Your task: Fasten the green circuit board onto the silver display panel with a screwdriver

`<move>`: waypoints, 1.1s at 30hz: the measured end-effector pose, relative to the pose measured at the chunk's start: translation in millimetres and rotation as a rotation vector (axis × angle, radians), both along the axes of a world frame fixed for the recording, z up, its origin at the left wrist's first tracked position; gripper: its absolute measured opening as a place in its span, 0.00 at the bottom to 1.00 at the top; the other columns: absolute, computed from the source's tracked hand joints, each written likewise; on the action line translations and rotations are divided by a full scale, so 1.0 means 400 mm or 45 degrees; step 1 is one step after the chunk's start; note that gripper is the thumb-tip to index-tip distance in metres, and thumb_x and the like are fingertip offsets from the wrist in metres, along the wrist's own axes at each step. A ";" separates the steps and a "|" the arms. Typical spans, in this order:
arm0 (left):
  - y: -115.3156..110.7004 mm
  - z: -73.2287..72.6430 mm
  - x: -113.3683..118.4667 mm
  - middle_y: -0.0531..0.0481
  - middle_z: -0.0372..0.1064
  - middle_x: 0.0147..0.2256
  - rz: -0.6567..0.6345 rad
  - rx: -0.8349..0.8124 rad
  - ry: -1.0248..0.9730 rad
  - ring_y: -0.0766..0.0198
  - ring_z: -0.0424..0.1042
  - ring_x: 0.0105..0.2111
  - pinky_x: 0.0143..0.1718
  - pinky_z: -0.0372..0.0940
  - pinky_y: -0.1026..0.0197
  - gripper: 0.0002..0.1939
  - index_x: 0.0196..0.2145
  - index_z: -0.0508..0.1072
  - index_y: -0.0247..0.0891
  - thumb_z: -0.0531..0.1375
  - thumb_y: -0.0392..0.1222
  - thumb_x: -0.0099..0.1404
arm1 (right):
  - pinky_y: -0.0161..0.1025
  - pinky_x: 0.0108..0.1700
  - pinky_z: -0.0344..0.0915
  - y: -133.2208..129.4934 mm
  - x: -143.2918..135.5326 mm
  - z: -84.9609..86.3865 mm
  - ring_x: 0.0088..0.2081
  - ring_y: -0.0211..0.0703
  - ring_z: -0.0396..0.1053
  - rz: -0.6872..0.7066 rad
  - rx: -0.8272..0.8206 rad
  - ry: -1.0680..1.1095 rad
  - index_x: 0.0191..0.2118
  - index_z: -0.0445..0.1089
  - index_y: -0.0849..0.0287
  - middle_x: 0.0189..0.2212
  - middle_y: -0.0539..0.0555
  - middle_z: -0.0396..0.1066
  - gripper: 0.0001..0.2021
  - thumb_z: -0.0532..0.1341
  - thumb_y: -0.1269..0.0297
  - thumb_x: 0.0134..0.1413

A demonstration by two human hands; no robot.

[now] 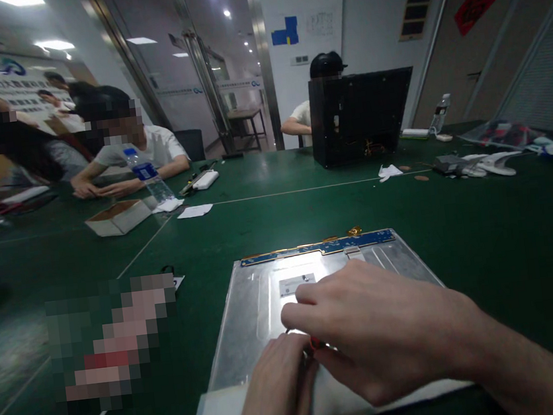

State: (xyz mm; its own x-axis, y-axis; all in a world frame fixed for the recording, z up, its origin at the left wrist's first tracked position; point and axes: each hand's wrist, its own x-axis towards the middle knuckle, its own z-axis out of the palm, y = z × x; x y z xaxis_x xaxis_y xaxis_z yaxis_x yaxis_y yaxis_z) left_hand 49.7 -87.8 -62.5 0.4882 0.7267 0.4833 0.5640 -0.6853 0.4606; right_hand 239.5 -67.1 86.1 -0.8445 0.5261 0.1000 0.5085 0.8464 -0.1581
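A flat metal-backed display panel point(233, 312) lies on the green table in front of me, a blue circuit board strip point(301, 251) along its far edge. Over the panel's near half, my right hand point(370, 330) is closed with bent fingers. My left hand point(281, 380) is closed just below, its fingertips meeting the right hand's. Between them shows a bit of something small, red and dark point(314, 343), mostly hidden by my fingers. A white label point(295, 285) sits on the panel's back, just beyond my right hand. Whitish sheet material point(219, 407) covers the panel's near edge.
On the green table point(185, 238) stand an open cardboard box point(118, 219), a water bottle point(150, 175) and a large black case point(361, 118). A blurred-out lanyard card point(125, 331) lies left of the panel. Scraps and plastic bags point(498, 139) are at far right. Several people sit around.
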 end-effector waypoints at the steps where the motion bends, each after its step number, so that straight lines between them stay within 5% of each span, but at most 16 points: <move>1: 0.001 0.000 0.001 0.46 0.72 0.33 0.003 0.001 0.002 0.55 0.73 0.31 0.31 0.68 0.58 0.08 0.37 0.67 0.40 0.50 0.34 0.65 | 0.36 0.22 0.47 -0.001 0.002 0.000 0.26 0.37 0.59 0.013 -0.006 0.009 0.39 0.62 0.58 0.32 0.50 0.69 0.07 0.59 0.66 0.54; 14: 0.001 -0.013 -0.008 0.47 0.71 0.31 -0.014 0.034 0.013 0.56 0.72 0.29 0.29 0.68 0.58 0.08 0.35 0.66 0.40 0.49 0.33 0.66 | 0.38 0.23 0.45 0.002 -0.003 -0.007 0.24 0.37 0.59 -0.078 0.049 0.004 0.38 0.63 0.57 0.28 0.49 0.69 0.03 0.56 0.65 0.60; 25: 0.003 0.011 0.004 0.47 0.71 0.30 0.013 0.079 0.032 0.56 0.72 0.28 0.28 0.67 0.59 0.07 0.35 0.65 0.40 0.48 0.34 0.66 | 0.37 0.22 0.49 0.000 0.002 0.001 0.25 0.37 0.57 0.030 0.027 0.036 0.38 0.61 0.59 0.31 0.50 0.68 0.08 0.59 0.68 0.51; 33: 0.001 -0.015 -0.005 0.47 0.71 0.31 -0.008 0.029 0.030 0.55 0.72 0.30 0.30 0.68 0.57 0.07 0.36 0.65 0.40 0.49 0.33 0.66 | 0.39 0.23 0.46 0.001 -0.005 -0.004 0.26 0.38 0.61 -0.069 0.061 -0.003 0.40 0.63 0.58 0.31 0.51 0.70 0.04 0.57 0.68 0.58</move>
